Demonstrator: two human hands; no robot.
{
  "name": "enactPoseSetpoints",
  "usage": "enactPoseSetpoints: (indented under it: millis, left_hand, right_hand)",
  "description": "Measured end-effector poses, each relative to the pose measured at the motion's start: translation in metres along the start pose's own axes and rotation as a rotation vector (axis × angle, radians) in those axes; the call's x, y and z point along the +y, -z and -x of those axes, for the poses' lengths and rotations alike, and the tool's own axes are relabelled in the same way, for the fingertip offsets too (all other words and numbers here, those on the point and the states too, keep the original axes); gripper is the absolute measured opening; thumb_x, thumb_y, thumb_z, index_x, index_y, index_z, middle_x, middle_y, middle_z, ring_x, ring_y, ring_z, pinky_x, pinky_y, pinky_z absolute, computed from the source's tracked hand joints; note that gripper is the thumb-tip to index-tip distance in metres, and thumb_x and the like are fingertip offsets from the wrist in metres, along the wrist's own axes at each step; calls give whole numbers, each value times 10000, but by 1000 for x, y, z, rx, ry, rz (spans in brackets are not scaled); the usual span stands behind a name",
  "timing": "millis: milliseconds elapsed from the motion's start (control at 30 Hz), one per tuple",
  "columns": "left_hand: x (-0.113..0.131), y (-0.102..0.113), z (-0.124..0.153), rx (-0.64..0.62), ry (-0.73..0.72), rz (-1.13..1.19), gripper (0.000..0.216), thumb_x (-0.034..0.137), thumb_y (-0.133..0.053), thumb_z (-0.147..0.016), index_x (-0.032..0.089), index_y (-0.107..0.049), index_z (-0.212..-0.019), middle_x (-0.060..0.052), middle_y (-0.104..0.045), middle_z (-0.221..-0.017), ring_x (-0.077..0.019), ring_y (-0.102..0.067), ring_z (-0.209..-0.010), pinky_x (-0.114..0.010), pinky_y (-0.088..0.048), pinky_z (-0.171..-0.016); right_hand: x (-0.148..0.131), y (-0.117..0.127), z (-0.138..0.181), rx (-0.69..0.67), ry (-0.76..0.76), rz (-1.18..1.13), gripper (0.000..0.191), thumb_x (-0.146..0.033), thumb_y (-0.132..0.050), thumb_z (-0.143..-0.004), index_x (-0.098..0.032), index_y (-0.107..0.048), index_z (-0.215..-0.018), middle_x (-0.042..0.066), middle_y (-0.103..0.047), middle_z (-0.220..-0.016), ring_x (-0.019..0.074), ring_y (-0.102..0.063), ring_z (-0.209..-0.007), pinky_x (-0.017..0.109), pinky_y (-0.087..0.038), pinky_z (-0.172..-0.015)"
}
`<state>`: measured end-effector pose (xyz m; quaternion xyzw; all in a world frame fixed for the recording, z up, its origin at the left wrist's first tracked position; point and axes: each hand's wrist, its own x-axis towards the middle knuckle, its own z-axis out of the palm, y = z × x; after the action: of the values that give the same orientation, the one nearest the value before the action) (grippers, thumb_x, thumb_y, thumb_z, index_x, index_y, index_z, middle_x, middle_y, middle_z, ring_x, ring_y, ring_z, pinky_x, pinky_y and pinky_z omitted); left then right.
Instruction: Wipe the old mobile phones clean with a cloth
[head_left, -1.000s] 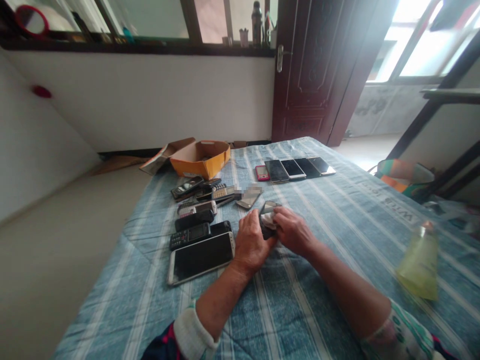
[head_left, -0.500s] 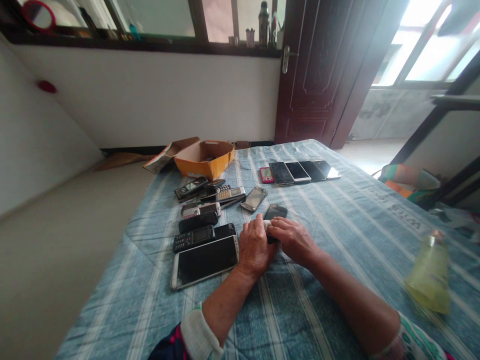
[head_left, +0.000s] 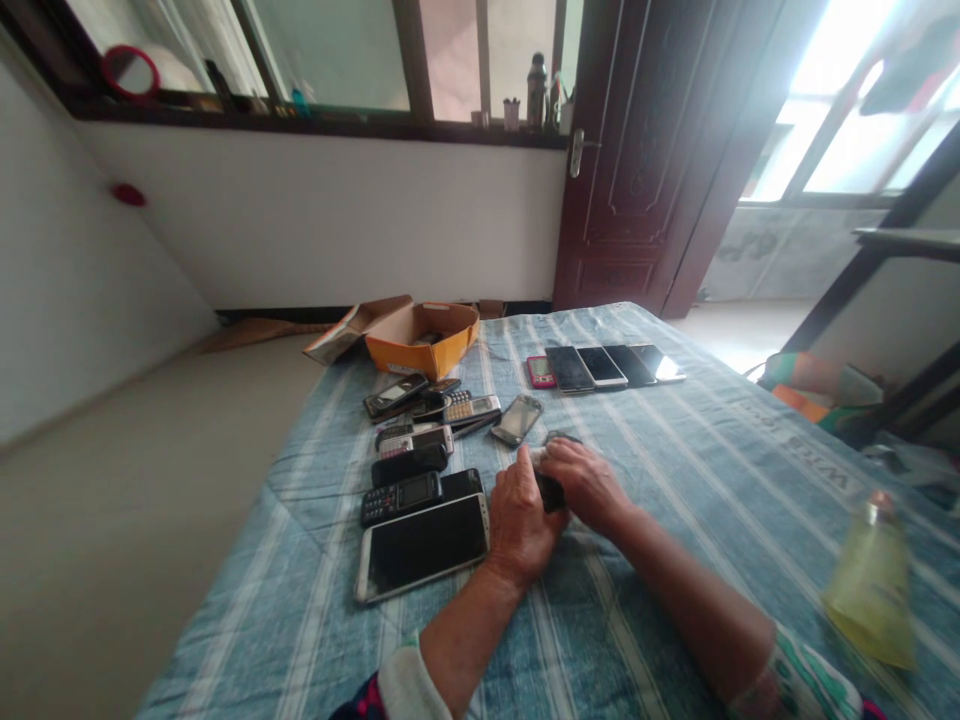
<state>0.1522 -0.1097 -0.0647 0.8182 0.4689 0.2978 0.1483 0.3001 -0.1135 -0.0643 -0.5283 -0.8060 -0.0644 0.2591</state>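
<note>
1. The left hand (head_left: 525, 525) is just below and right of the frame's centre, half curled, with its fingers pointing up the picture.
2. The right hand (head_left: 589, 482) is just beside it, to its right, with bent fingers reaching left.
3. The left forearm (head_left: 472, 625) slants up and right from the bottom edge.
4. The right forearm (head_left: 690, 590) slants up and left from the lower right.

The left hand (head_left: 525, 522) and right hand (head_left: 589, 483) are bare; the left sleeve (head_left: 394, 690) shows a pale cuff (head_left: 412, 680) beyond navy-and-pink cloth (head_left: 361, 703), the right sleeve (head_left: 806, 680) is whitish with green curving patterns and a pinkish edge
</note>
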Motion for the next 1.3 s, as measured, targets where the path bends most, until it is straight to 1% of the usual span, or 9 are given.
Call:
enactPoseSetpoints:
  millis: [67,167,467,767,900,1033,1133,1200,1300]
  left_hand:
    - [-3,0,1,17,-57,32,865,318,-679,-708,83,-281,-1439,-162,-606,-1144,-300,-587,-1024,-426,-485,-897]
    - [-5,-2,1,42,-68,46,872,302,-673,-714,92,-255,-1450,-162,-598,-1161,-303,-588,-1035,-439,-486,-910]
    - [-4,-10,1,81,44,34,1002,203,-759,-595,156,-236,-1449,-152,-573,-1248,-326,-568,-1123,-479,-465,-969]
    - [-12,-12,3,94,-30,20,859,185,-643,-686,68,-260,-1445,-199,-598,-1213,-315,-598,-1061,-458,-499,-921]
    - [-11,-10,3,71,-7,29,903,210,-690,-664,116,-261,-1453,-172,-586,-1245,-319,-588,-1091,-461,-488,-948]
    - [-8,-8,3,69,31,49,956,239,-742,-623,187,-270,-1453,-145,-563,-1289,-330,-569,-1138,-482,-465,-984]
    - [-6,-7,2,52,46,53,974,227,-749,-609,203,-266,-1454,-139,-563,-1291,-332,-567,-1137,-485,-465,-983]
    - [-7,-7,2,55,46,54,958,243,-750,-621,193,-275,-1451,-146,-571,-1281,-331,-573,-1121,-485,-469,-976]
    - [-7,-7,3,61,24,54,916,251,-741,-643,166,-303,-1443,-160,-582,-1267,-330,-578,-1114,-477,-475,-967]
  right_hand:
    - [-11,2,3,-25,89,-45,169,-171,-516,-931,-192,-681,-898,71,-643,-931,213,-565,-1014,330,-466,-886]
    - [-13,4,1,-43,103,-31,154,-190,-525,-934,-194,-675,-904,70,-638,-960,209,-559,-1037,318,-462,-895]
    - [29,-7,-20,-22,-183,91,283,-44,-452,-886,-190,-695,-893,71,-646,-951,204,-578,-984,312,-478,-837]
    - [-15,5,16,21,192,-156,256,-175,-434,-957,-194,-688,-932,84,-668,-1000,211,-586,-1077,344,-481,-965]
    - [-4,1,18,34,149,-96,266,-156,-434,-951,-191,-697,-965,90,-668,-1086,221,-576,-1132,360,-478,-986]
    - [22,0,10,74,-56,8,322,-82,-424,-920,-212,-703,-1014,77,-677,-1092,224,-583,-1144,368,-501,-964]
    - [28,3,10,78,-151,2,348,-62,-427,-893,-217,-715,-1013,84,-684,-1088,241,-600,-1125,381,-533,-917]
    - [19,4,16,82,-123,-32,347,-76,-423,-897,-219,-717,-1016,81,-685,-1093,249,-590,-1150,393,-528,-937]
    - [-3,6,31,93,32,-113,318,-121,-412,-930,-208,-710,-999,86,-688,-1068,236,-605,-1121,392,-508,-980]
